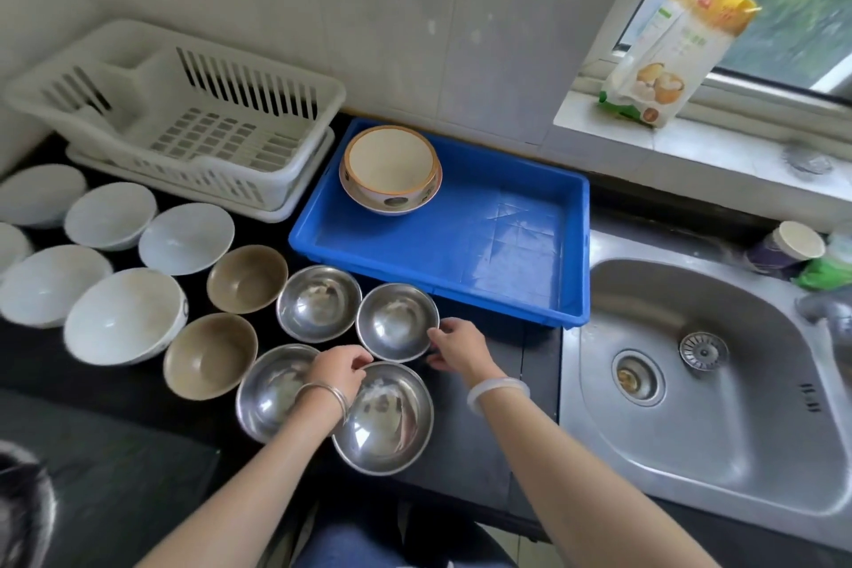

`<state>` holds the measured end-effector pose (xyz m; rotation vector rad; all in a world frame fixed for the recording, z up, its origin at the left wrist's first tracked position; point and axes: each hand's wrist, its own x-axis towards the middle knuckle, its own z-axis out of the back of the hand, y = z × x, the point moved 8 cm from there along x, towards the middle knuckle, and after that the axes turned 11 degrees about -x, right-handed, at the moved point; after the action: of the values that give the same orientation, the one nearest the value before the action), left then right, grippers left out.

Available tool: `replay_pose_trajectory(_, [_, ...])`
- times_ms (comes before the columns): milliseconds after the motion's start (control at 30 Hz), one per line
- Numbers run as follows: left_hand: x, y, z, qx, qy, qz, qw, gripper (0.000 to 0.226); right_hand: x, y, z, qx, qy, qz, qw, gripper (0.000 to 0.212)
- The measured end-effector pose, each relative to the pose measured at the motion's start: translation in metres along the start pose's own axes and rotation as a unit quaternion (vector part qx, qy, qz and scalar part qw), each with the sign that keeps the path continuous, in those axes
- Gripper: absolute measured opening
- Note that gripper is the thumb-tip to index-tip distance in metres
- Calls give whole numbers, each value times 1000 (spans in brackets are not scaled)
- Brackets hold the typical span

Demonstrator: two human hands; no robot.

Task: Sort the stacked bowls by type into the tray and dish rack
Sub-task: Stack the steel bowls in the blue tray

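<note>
Several steel bowls sit on the dark counter: one at the back left (318, 302), one at the back right (396, 321), one at the front left (269, 390) and one at the front right (385, 417). My right hand (458, 344) pinches the right rim of the back right steel bowl. My left hand (339, 371) has its fingers closed at the far rim of the front right steel bowl. Two brown bowls (246, 277) (210, 355) and several white bowls (124, 314) lie to the left. Two stacked cream bowls (389, 168) sit in the blue tray (507, 254). The white dish rack (193, 125) holds nothing.
A steel sink (719, 383) lies to the right of the counter. A flour bag (668, 51) leans on the window sill. A paper cup (793, 244) stands behind the sink. The wall rises right behind the rack and tray.
</note>
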<state>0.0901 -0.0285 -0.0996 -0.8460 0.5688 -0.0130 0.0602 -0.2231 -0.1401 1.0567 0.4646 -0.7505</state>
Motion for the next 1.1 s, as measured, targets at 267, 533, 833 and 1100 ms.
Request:
replay_pose_trajectory(267, [1, -2, 1, 21, -9, -13, 1000, 20, -11, 5, 12, 91, -17, -15, 996, 20])
replay_pose_trajectory(533, [12, -5, 1, -35, -22, -1, 999, 17, -34, 10, 43, 86, -18, -8, 996, 17])
replay_pose_trajectory(833, [28, -7, 0, -124, -55, 14, 991, 16, -62, -10, 71, -44, -92, 15, 995, 16])
replay_pose_trajectory(1100, [21, 14, -20, -330, 0, 134, 934, 33, -61, -4, 52, -115, -131, 36, 984, 6])
